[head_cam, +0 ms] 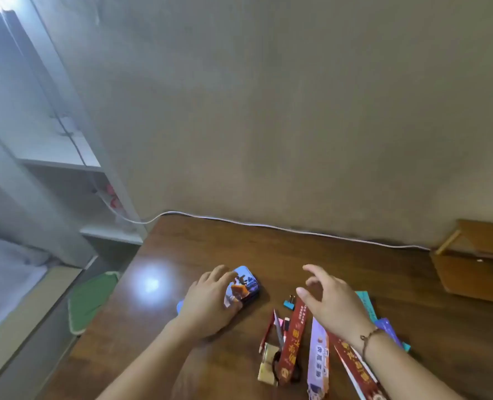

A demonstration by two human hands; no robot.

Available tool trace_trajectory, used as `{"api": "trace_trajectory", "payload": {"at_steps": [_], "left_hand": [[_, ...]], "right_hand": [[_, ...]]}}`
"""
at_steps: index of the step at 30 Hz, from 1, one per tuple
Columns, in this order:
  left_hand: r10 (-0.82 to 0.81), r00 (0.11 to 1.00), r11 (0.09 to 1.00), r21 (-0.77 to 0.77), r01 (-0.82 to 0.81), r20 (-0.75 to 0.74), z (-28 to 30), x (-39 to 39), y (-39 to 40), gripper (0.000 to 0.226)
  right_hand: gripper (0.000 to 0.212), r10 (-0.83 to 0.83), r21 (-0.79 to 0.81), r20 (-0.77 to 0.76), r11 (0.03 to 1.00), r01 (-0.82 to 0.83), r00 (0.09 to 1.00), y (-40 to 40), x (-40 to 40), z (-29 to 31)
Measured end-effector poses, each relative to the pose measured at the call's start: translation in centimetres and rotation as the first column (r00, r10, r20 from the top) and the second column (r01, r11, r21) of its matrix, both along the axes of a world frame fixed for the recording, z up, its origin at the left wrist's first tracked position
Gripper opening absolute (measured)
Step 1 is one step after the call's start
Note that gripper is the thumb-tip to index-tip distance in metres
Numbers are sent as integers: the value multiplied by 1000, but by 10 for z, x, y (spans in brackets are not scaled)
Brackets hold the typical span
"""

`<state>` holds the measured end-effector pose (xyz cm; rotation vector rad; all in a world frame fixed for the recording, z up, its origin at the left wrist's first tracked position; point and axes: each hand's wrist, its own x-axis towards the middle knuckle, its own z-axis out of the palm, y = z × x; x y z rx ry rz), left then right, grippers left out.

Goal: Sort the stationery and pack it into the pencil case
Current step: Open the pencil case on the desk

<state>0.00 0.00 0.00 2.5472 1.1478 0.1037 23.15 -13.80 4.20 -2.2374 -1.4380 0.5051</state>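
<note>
A blue pencil case [246, 285] with a printed picture on its lid lies on the brown wooden table [187, 255]. My left hand [207, 304] rests flat over the case's near half, fingers curled on its lid. My right hand [329, 301] hovers with fingers spread above a heap of stationery. The heap holds a blue binder clip [290, 302], a long red box [292, 339], a white and purple box [318, 359], another red box [355, 370], a red pencil [266, 333], and teal and purple paper strips [367, 306]. Part of the heap is hidden under my right forearm.
A white cable [268, 225] runs along the table's far edge against the wall. A small wooden box [476, 264] stands at the far right. White shelves [75, 168] stand on the left, with a green cushion [90, 298] below the table's left edge.
</note>
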Motion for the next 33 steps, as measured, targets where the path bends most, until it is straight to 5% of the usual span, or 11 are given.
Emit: {"api": "trace_trajectory", "payload": {"at_steps": [6,10,17,20,22,25,27,30,33], "left_hand": [[148,957,989,66,-135,-249,-63,-46,7,102],[121,960,990,-37,-135,-254,-84,-63,21,90],[54,995,994,-87,-61,-87,-90,-68,48,96],[135,987,935,-341,-98,89,-77,-71,66,92],[341,917,802,-573,-167,210,-71,-74,84,71],[617,740,686,-642,-341,266,-81,-76,110,39],[724,636,612,-676,-411,269,-89,-75,121,40],[756,600,598,-649,-471,261,-98,-71,128,42],[791,537,575,-657,-488,294,-99,-60,132,46]], "right_hand": [[55,45,-195,-110,979,-66,993,40,-27,-44],[60,58,-265,-166,959,-101,984,70,-40,-72],[74,-111,-339,-279,941,10,954,96,-40,-107],[76,-167,-336,-244,939,78,955,99,-36,-115],[70,-192,-334,-236,937,106,952,102,-35,-118],[41,-215,-301,-215,943,144,953,110,-38,-121],[24,-219,-288,-173,944,164,960,117,-39,-121],[7,-216,-274,-102,944,181,971,129,-39,-120],[12,-237,-285,-56,935,212,970,141,-42,-118]]}}
